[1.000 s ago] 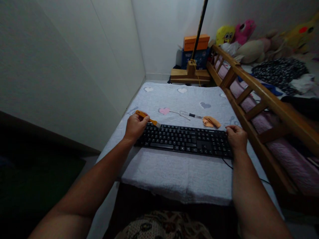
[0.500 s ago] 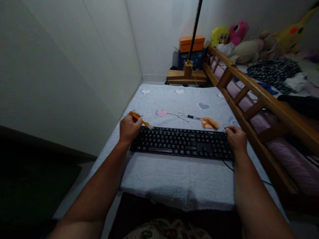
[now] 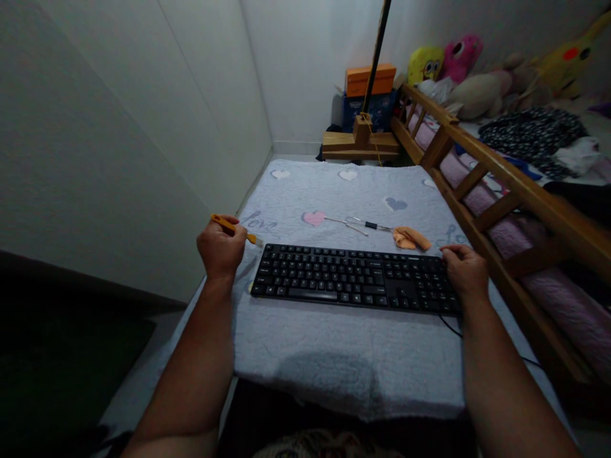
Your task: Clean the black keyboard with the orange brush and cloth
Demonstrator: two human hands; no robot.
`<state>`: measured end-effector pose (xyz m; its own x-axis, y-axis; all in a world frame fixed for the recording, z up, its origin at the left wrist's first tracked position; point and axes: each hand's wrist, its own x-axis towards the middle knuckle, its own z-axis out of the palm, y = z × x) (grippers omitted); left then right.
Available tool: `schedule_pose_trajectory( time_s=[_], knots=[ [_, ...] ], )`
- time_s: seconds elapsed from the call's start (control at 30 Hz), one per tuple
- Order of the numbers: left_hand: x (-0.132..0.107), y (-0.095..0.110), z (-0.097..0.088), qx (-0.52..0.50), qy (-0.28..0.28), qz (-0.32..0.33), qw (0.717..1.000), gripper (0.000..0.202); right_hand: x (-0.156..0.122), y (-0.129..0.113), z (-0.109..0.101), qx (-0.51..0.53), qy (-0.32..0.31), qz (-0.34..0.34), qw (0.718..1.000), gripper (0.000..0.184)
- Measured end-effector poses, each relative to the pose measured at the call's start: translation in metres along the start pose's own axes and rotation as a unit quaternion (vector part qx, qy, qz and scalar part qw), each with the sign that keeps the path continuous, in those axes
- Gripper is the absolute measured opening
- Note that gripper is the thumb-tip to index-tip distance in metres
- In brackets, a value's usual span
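**Yellow brush in left hand, keyboard on tabletop, tight at both sides**

Boxed in on the left by white panel, on the right by wooden bed rail, close along both edges. Beyond far edge: wooden base, well apart from keyboard. More room fore and aft: wide band of heart-print cover between keyboard and near edge, deeper one toward far edge. Partly taken up behind keyboard by orange cloth, then leftward dark-sleeved wire tool and thin white stick. Narrow strip past keyboard's left end; right end near right edge. Black cable running out behind right forearm.

Left hand at left margin, fingers curled round brush handle, handle sloping down to the right, bristles just beside keyboard's far-left corner; contact unclear. Left forearm angled in from lower left. Right hand at keyboard's right end, thumb and forefinger drawn close together; gripping or just resting, cannot tell. Keyboard lying flat between both hands, roughly parallel to near edge.
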<state>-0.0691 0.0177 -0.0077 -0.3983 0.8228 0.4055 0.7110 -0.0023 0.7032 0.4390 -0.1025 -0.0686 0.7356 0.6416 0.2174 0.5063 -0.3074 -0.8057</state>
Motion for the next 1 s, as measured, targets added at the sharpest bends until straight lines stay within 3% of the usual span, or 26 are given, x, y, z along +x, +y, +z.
schedule_pose_trajectory(
  time_s=[0.1, 0.3, 0.5, 0.6, 0.83, 1.0],
  knots=[
    [-0.002, 0.003, 0.000, -0.055, 0.001, -0.028, 0.998, 0.011, 0.001, 0.003, 0.000, -0.004, 0.006, -0.001, 1.000, 0.025],
    [-0.020, 0.015, 0.012, -0.237, -0.090, -0.052, 0.966, 0.019, 0.001, 0.003, 0.000, -0.007, 0.002, 0.002, 1.000, 0.022],
    [-0.032, 0.019, 0.021, -0.237, -0.156, -0.040, 0.958, 0.025, 0.000, -0.002, -0.001, -0.006, 0.000, 0.004, 1.000, 0.023],
    [-0.031, 0.018, 0.020, -0.183, -0.139, -0.024, 0.973, 0.022, 0.000, -0.001, 0.000, 0.000, 0.008, -0.007, 1.000, 0.023],
    [-0.019, 0.009, 0.006, -0.034, -0.035, 0.003, 0.999, 0.014, -0.003, -0.010, -0.003, -0.001, 0.000, 0.019, 1.000, 0.021],
    [-0.016, 0.006, 0.004, -0.102, -0.009, -0.010, 0.995, 0.010, -0.007, -0.021, -0.005, -0.008, -0.014, 0.043, 0.999, 0.017]
  ],
)
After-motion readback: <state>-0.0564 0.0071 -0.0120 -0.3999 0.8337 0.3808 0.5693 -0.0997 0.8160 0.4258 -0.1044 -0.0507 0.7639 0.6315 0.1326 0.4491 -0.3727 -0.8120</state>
